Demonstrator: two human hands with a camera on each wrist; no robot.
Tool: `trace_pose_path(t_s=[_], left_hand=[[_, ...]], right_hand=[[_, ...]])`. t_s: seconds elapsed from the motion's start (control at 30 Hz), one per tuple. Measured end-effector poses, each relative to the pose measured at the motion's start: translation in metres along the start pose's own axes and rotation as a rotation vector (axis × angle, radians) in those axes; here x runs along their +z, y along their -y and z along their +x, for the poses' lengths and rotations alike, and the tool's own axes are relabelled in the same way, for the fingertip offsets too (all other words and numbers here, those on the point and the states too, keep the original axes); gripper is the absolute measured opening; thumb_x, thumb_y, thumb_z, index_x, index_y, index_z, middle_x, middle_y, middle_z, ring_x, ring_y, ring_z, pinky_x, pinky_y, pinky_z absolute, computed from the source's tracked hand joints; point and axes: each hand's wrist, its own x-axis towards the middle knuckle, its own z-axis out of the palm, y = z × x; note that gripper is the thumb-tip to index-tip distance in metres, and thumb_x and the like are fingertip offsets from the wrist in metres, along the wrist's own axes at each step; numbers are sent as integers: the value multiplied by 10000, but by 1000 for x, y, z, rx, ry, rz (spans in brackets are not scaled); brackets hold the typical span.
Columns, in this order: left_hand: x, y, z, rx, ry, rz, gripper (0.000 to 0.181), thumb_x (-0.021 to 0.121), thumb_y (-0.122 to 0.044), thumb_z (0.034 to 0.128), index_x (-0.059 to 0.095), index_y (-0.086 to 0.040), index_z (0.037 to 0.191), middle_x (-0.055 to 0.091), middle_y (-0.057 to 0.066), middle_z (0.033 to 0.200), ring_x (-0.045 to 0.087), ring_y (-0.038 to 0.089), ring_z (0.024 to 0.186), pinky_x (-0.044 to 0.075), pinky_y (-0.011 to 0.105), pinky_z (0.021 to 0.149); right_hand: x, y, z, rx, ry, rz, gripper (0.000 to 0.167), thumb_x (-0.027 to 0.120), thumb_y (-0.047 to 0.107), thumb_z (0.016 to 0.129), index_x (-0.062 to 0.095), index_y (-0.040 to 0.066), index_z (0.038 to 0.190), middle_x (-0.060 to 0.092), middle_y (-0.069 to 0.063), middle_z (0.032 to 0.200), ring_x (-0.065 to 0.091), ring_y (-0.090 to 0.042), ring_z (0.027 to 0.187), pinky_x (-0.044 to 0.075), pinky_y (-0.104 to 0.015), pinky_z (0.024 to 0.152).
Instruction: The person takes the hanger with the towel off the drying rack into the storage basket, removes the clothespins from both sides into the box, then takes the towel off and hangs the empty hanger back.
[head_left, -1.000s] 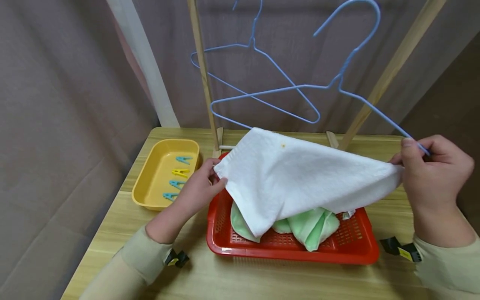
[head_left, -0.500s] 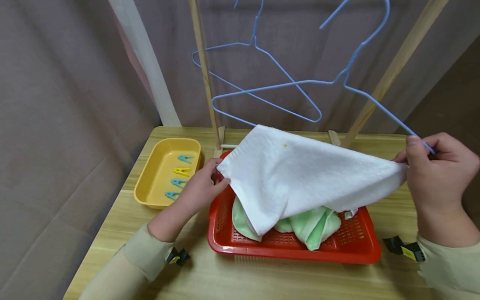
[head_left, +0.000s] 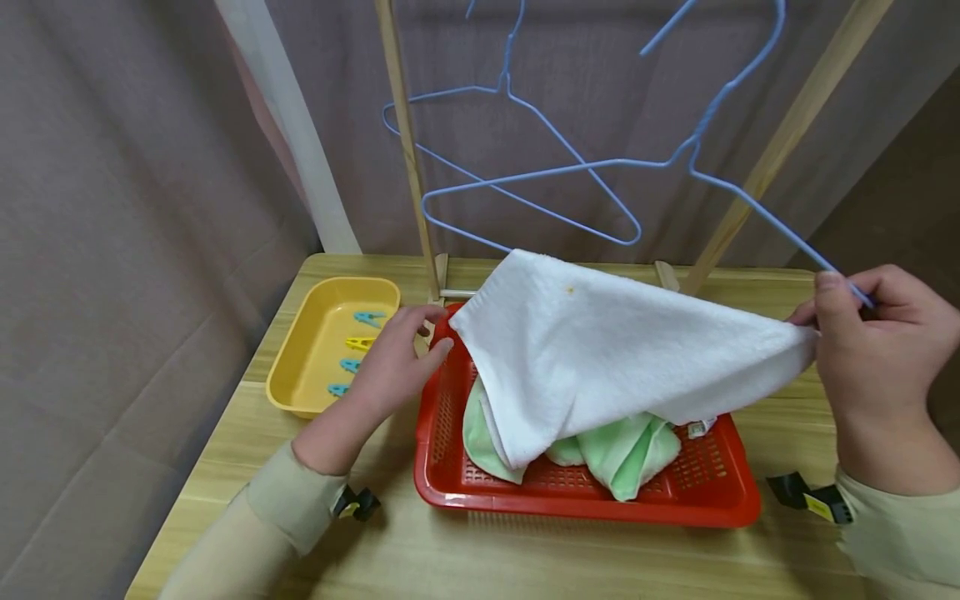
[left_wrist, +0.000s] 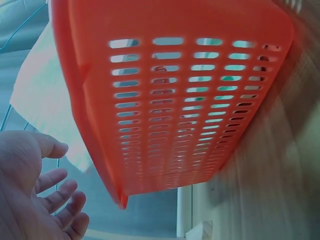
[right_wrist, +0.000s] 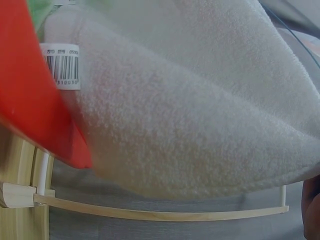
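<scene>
A white towel (head_left: 585, 350) hangs over the lower bar of a blue wire hanger (head_left: 708, 115), above a red basket (head_left: 585, 512). My right hand (head_left: 885, 342) pinches the hanger's right end together with the towel's right corner. Just off the towel's left corner is my left hand (head_left: 390, 358), its fingers loosely bent and holding nothing. The left wrist view shows that hand (left_wrist: 22, 185) spread beside the basket's slotted wall (left_wrist: 145, 112). Green cloths (head_left: 632, 454) lie in the basket, partly covered by the towel. A barcode label (right_wrist: 64, 67) shows on the towel in the right wrist view.
A yellow tray (head_left: 318, 325) at left holds several clothespins (head_left: 360, 342), partly behind my left hand. A second blue hanger (head_left: 505, 79) hangs at the back. Wooden rack posts (head_left: 407, 133) rise on both sides behind the basket. A curtain (head_left: 150, 250) closes the left.
My left hand has let go of the towel's left corner and drawn slightly left. My right hand has moved a little right with the hanger, which now tilts somewhat higher.
</scene>
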Motion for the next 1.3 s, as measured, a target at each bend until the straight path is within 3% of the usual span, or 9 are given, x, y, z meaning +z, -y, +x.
trace_pose_path(t_s=[0.23,0.43,0.73,0.93,1.13,1.3], left_hand=[[-6,-9,7,27,0,-21,421,666,-310,948,561,-160,1327,557,34,1242,543,215,1047,566,357,758],[-13,-25,14,94,-21,-20,411,668,-307,951,568,-171,1325,568,4,1232,540,183,1025,535,355,810],[-21,-48,23,127,3,-27,417,672,-297,949,565,-177,1333,578,-18,1252,538,148,1022,529,310,805],[-18,-56,24,140,7,-108,407,646,-303,969,550,-191,1348,592,-56,1259,557,108,965,542,270,765],[-11,-56,21,175,-47,-197,390,650,-234,972,538,-159,1339,627,-40,1180,585,103,909,544,268,740],[-8,-56,19,189,-79,-199,382,665,-189,962,537,-138,1318,626,-20,1102,582,120,888,532,284,749]], right_hand=[[0,0,-2,-18,16,-30,346,626,-15,854,465,-160,586,617,105,541,570,22,448,411,-84,462],[1,0,-1,-15,17,7,342,623,-26,842,456,-164,577,616,78,534,581,2,451,430,-94,469],[4,0,-2,-42,45,-8,349,618,-17,842,450,-175,579,608,87,542,575,11,453,439,-87,487],[5,1,-2,-52,54,-8,352,616,-22,844,448,-179,577,608,99,546,573,16,456,437,-84,492],[9,2,-2,-32,25,27,349,631,-40,816,450,-158,541,608,77,512,572,-6,425,397,-107,440],[10,1,-4,-31,20,28,353,632,-39,818,450,-159,539,607,81,511,571,-4,425,392,-107,437]])
